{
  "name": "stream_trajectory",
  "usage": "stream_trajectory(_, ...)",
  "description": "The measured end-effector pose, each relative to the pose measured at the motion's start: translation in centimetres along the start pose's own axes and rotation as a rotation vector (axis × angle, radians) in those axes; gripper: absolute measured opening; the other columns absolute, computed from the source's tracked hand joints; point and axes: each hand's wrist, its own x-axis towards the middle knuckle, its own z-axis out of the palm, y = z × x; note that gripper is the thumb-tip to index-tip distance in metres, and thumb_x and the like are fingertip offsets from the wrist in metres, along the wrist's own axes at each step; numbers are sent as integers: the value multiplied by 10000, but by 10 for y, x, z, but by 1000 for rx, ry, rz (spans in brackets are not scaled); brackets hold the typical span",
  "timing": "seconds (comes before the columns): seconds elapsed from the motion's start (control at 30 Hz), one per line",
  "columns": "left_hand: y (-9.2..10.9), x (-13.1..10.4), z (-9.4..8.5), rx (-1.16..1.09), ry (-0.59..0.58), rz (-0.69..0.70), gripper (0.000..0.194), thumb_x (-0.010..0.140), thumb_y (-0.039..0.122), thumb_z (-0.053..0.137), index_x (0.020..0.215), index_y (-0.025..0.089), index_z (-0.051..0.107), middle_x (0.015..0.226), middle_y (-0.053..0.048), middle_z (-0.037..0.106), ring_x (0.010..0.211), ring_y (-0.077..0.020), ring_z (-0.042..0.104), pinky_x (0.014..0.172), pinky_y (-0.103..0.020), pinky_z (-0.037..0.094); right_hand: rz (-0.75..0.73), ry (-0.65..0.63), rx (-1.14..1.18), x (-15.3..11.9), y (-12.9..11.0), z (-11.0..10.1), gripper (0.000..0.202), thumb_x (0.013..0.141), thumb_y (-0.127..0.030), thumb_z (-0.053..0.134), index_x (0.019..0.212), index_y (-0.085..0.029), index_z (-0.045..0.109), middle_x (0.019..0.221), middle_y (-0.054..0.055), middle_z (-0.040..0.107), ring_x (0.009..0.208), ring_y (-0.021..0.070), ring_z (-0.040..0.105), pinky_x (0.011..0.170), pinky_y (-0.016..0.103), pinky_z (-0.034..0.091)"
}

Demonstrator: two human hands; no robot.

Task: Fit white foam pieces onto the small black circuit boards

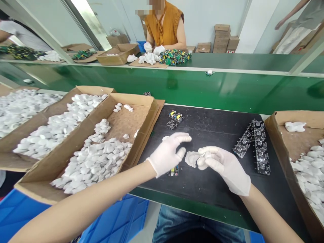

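Note:
My left hand [170,152], in a white glove, is over the black mat [202,195] with fingers stretched out and thumb apart. It partly covers a circuit board [173,171] with a yellow part. My right hand [225,165], also gloved, pinches a small white putty-like lump [201,163] between thumb and fingers. Against that lump, to its left, lies a flattened white putty-like piece [191,158]. Farther back on the mat are a populated circuit board [176,116] and a smaller dark board [172,125].
Strips of black circuit boards [262,148] lie right of my hand. A cardboard tray [141,135] of white lumps stands left, another tray [303,118] right. Behind runs a green conveyor belt [189,87] carrying a board [209,72]. Across it sits a co-worker [165,27].

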Motion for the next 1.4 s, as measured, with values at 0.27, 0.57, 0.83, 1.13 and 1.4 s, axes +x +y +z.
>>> stream_trajectory(0.27, -31, 26, -35, 167, 168, -314, 286, 768, 182, 483, 1013, 174, 629, 1090, -50, 633, 964, -173, 619, 918, -317, 485, -105, 24, -5, 0, 2, 1, 284, 661, -346, 768, 712, -208, 524, 657, 1, 654, 672, 182, 626, 706, 395, 496)
stream_trajectory(0.57, -21, 19, -66, 490, -223, -355, 342, 699, 473, 590, 934, 232, 652, 863, -29, 681, 757, -210, 638, 728, -302, 477, -4, 218, 92, 2, 5, -7, 264, 686, -343, 709, 865, -202, 576, 608, -49, 505, 558, 100, 466, 575, 251, 400)
stream_trajectory(0.83, -41, 17, -29, 202, -191, -341, 182, 596, 217, 666, 619, 207, 485, 582, 12, 540, 652, -188, 594, 691, -316, 443, 48, 162, 180, 1, 7, -4, 235, 735, -257, 644, 962, -199, 673, 782, 14, 595, 657, 123, 506, 660, 278, 444)
stream_trajectory(1.13, -18, 17, -21, -310, -100, -274, 350, 631, 138, 641, 696, 209, 305, 586, 97, 434, 582, -72, 522, 608, -215, 432, 67, 159, 102, -2, -3, 6, 180, 692, -286, 700, 780, -192, 573, 681, -7, 615, 525, 101, 492, 571, 283, 425)
stream_trajectory(1.4, 19, 5, -22, -957, -190, -270, 309, 714, 275, 695, 745, 170, 406, 697, -4, 592, 613, -111, 560, 519, -221, 408, 72, 171, 74, 0, 8, 2, 297, 792, -443, 564, 810, -155, 631, 613, -19, 509, 489, 88, 417, 517, 257, 342)
